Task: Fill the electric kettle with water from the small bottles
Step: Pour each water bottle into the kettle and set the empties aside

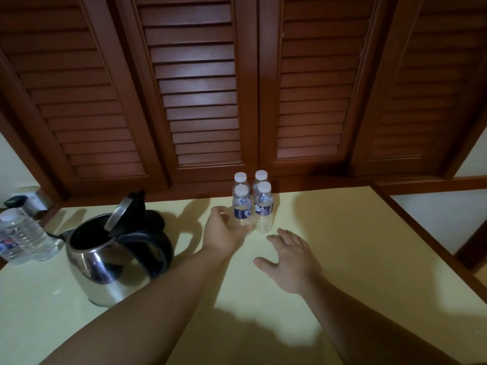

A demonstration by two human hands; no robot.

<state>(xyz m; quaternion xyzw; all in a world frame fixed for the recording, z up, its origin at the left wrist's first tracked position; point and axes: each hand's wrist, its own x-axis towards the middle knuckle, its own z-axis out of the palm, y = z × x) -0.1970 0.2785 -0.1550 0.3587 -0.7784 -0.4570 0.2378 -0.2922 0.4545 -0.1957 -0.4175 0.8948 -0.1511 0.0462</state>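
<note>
Looks like the grab-a-bottle step: left hand (224, 227) curls around the front-left of four capped small bottles (242, 206) on the surface (342, 233), right hand (287, 259) hovers spread and empty, so next it needs lifting, uncapping, then pouring into the open-lidded kettle (113, 256) on the left.

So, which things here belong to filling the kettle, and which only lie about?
For the job: electric kettle, lid up; four small bottles; left hand at the front-left bottle; right hand.
Lying about: large bottle; dark object at far left.
</note>
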